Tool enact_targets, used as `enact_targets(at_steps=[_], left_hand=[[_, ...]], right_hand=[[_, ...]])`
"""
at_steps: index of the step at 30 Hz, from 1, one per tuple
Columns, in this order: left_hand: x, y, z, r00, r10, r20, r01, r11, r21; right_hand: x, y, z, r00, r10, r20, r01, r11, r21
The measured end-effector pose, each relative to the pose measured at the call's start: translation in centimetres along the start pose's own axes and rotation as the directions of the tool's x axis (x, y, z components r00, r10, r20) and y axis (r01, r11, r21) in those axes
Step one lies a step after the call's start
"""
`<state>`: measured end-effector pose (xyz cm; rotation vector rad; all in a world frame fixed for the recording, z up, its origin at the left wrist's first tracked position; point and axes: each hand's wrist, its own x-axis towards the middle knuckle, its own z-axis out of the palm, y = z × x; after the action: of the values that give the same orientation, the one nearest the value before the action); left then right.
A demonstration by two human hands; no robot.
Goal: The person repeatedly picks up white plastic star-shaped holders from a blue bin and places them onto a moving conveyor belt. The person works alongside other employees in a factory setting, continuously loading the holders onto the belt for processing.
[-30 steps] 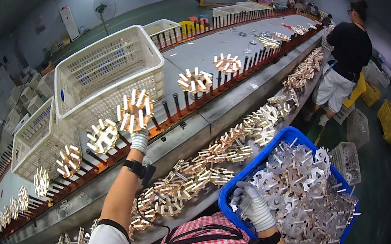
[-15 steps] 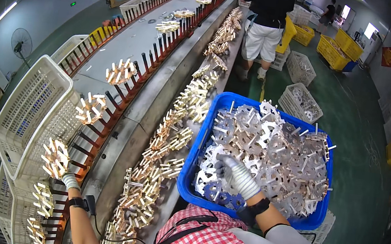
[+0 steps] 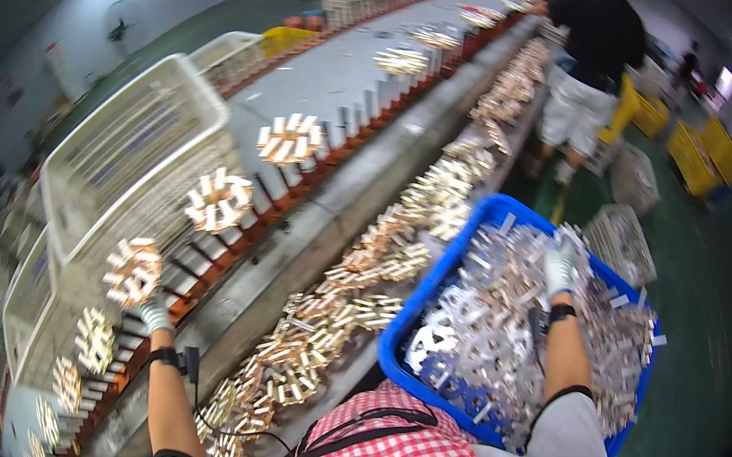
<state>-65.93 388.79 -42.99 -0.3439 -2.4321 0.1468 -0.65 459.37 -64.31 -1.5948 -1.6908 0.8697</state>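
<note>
My left hand, in a pale glove, is at the lower right edge of a round copper-coloured part with bright pegs. The part hides its fingertips, so their grip does not show. My right hand, in a matching glove, reaches to the far side of a blue bin. Its fingers are smeared by motion among silvery cut-out metal plates heaped there with loose pins. Similar pegged round parts sit along the line of dark posts.
A long metal ledge bears a heap of pegged parts between the post line and the blue bin. White crates stand at the left. Ahead, a person in a black shirt stands by the ledge, with yellow crates beyond.
My view has swung, shifting the scene to the right. My right hand has moved from the bin's near left part to its far side. My left hand stays at a pegged part.
</note>
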Motion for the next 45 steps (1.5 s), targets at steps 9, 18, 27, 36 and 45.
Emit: enact_targets(at_steps=[9,18,27,36,45], left_hand=[[-1.3,-4.1,-5.3,0.978,-0.197,0.069,0.206,0.961,-0.182],[-3.6,-10.9,-3.8,0.99,-0.106,-0.091,0.113,0.991,0.076],[-5.4,-12.9,-11.5,0.902,-0.422,0.086,0.429,0.898,-0.097],[-6.3,-22.0,-12.4,0.909,-0.345,0.236,0.33,0.939,0.1],[-9.3,-24.2,-11.7,0.965,-0.258,0.038,0.229,0.91,0.346]], right_hand=[[4.8,7.3,5.0,0.963,-0.047,0.265,0.115,0.962,-0.246],[5.5,6.2,-0.6,0.995,-0.095,0.041,0.085,0.974,0.21],[-1.1,3.2,-4.0,0.97,0.106,0.22,-0.24,0.585,0.775],[-8.8,-6.1,-3.3,0.966,0.077,0.246,-0.242,0.604,0.76],[-17.0,-14.4,-1.3,0.944,-0.116,0.31,-0.195,0.561,0.805]])
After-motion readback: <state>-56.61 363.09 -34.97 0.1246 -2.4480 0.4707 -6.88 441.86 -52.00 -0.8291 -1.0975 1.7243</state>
